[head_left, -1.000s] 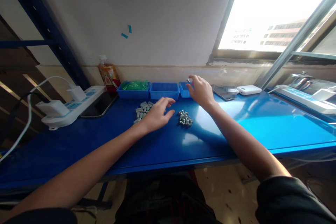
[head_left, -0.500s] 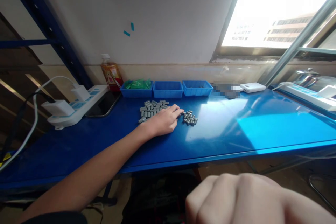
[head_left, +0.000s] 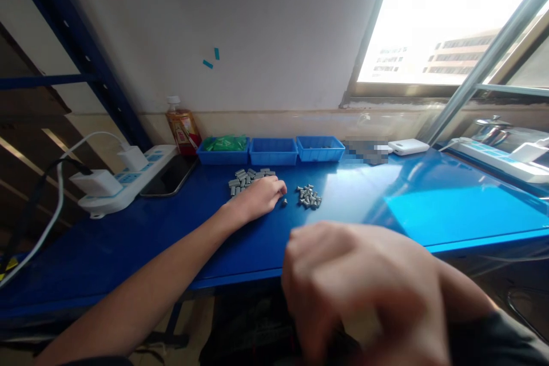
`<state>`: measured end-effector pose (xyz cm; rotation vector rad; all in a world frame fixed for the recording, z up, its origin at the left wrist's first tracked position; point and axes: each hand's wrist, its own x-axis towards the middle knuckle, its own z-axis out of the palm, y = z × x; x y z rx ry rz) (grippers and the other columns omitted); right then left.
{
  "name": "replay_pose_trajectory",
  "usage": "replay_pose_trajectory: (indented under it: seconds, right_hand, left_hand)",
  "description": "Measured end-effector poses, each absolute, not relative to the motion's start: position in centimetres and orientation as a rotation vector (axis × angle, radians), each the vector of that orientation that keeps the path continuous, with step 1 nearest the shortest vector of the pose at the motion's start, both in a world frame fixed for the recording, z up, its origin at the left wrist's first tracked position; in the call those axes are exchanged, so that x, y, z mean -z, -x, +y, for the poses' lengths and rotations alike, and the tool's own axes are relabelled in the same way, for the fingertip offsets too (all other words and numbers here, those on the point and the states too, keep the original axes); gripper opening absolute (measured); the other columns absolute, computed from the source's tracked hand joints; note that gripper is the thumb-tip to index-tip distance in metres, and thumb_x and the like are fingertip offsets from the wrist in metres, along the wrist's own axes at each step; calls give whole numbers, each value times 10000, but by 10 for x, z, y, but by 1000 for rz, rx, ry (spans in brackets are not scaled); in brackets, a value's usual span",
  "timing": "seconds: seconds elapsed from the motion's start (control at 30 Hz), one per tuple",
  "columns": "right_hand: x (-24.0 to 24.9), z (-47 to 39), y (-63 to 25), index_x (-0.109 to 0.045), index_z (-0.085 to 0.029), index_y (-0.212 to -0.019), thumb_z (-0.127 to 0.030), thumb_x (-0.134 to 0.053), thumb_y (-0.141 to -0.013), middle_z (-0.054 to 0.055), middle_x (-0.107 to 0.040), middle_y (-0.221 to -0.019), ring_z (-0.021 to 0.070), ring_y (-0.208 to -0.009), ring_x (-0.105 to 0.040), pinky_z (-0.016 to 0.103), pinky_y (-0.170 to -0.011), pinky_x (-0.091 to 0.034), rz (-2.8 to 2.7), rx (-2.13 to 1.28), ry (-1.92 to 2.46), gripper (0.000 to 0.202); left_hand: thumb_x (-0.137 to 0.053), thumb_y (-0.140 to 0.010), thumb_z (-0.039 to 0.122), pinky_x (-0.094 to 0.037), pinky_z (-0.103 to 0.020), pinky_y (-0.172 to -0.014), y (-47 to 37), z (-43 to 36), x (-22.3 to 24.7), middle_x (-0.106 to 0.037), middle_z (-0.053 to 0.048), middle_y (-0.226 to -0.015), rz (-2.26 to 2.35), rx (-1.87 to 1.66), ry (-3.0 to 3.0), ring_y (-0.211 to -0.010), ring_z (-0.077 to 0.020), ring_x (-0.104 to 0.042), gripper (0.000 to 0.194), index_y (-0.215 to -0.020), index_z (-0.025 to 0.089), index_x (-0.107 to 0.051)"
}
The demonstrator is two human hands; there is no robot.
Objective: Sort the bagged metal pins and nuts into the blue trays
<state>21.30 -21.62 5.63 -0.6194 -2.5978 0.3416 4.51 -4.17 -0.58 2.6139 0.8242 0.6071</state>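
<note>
My left hand (head_left: 258, 196) rests on the blue table at the right side of a cluster of short grey metal pieces (head_left: 242, 178), covering part of it. Its fingers are bent and close together; what is under them is hidden. A single small metal screw (head_left: 285, 202) lies just beside these fingertips. Slightly farther right is a pile of similar metal screws (head_left: 309, 197). Close to the camera, blurred, my right hand (head_left: 351, 274) is raised over the table's front edge with curled fingers. Its fingertips are turned away, so anything in them cannot be made out.
Blue bins stand along the wall: one with green packets (head_left: 225, 143), a middle bin (head_left: 273, 152), and one with small parts (head_left: 321, 151). At left are a bottle (head_left: 183, 128), a phone (head_left: 169, 174) and a power strip (head_left: 128, 183). A white device (head_left: 408, 147) lies back right.
My left hand has drawn back leftward from the screw pile, and one screw now lies apart beside it. My right hand has risen and moved forward into view. The camera view has shifted slightly.
</note>
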Motion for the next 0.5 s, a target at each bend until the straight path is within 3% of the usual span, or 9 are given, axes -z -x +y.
replay_pose_trajectory:
  seconds: [0.1,0.17,0.33,0.5]
  right_hand:
    - [-69,-129,-212,-618,-239,-870,-318,-568,-871,23,-650,-792,166,-767,-604,291,-720,-472,-2429,-72,771,93]
    - [-53,-90,-218,-592,-200,-887,-294,-555,-873,37,-638,-820,165,-769,-596,277,-702,-460,-2275,-10,921,101]
    - [-6,-67,-227,-565,-188,-967,-362,-619,-842,52,-609,-848,179,-797,-580,284,-735,-459,-2071,118,973,221]
    - [6,-72,-219,-577,-193,-952,-268,-532,-895,53,-609,-833,168,-764,-591,275,-717,-465,-1998,191,972,105]
  left_hand:
    - [-553,-818,171,-482,-283,-751,-46,-41,1,-686,-35,-823,907,-736,-2469,-808,-210,-647,112,-815,187,-664]
    - [-539,-850,261,-479,-278,-684,-46,-40,-1,-680,-26,-765,985,-844,-2345,-740,-203,-642,138,-834,180,-650]
    - [-441,-906,480,-453,-244,-577,-48,-34,1,-632,-18,-695,1034,-1034,-2043,-623,-152,-594,355,-822,170,-591]
    - [-433,-885,604,-470,-241,-622,-53,-33,9,-596,-6,-680,960,-1066,-1907,-630,-137,-579,452,-783,179,-549]
